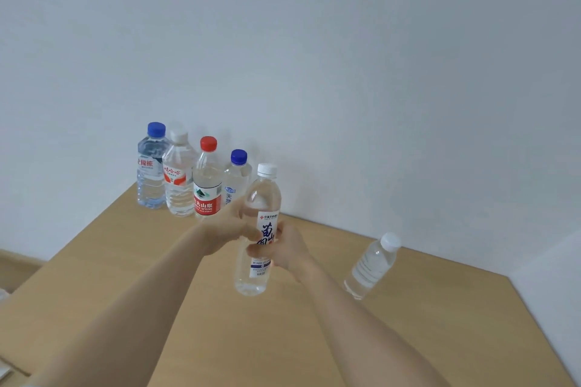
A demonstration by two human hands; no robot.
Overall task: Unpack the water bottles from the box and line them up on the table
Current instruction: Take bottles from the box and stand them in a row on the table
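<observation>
Both hands grip one clear white-capped bottle (258,229) upright over the wooden table (220,339). My left hand (229,228) wraps its left side at the label and my right hand (284,250) holds its right side. Several bottles stand in a row along the back wall to its left: a blue-capped one (151,166), a white-capped one (179,176), a red-capped one (206,179) and a short blue-capped one (236,176), the last partly hidden by my left hand. Whether the held bottle's base touches the table is unclear. The box is not in view.
A small white-capped bottle (371,265) stands apart to the right near the wall. The table's right edge (540,327) runs diagonally toward the lower right. The white wall (314,56) sits right behind the row. A lower wooden surface (15,267) shows at the far left.
</observation>
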